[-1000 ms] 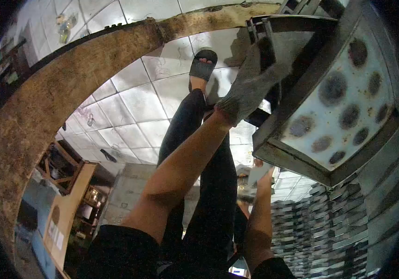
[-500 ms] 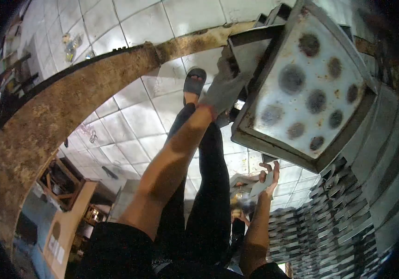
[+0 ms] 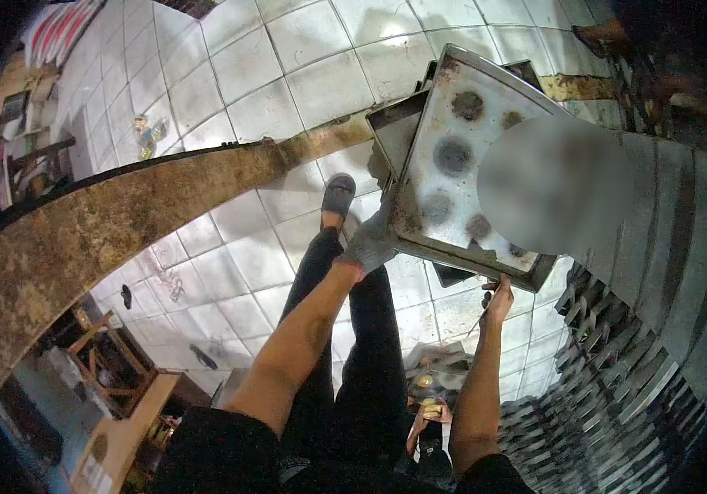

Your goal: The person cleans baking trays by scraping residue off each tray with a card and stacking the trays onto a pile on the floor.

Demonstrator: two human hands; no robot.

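Observation:
A metal tray [image 3: 428, 189] with a pale, rust-spotted base and dark round patches lies tilted over other dark trays [image 3: 395, 123]. A blurred disc hides part of its right side. My left hand [image 3: 370, 240], in a grey glove, is at the tray's lower left edge with its fingertips hidden behind it. At the near rim is my bare right hand [image 3: 499, 300], fingers curled against the metal. A thin piece shows below those fingers, too small to name.
Tall stacks of metal trays [image 3: 617, 370] stand on the right. A long brown, worn band [image 3: 123, 198] curves across the left above the white tiled floor [image 3: 320, 66]. Lower left are a wooden stool [image 3: 111, 362] and a slipper [image 3: 203, 356]. Another person's hands [image 3: 433, 412] show at the bottom.
The tray sits lower and further left in view. My right hand has risen from below it to touch its near rim. My left hand has shifted down along its left side.

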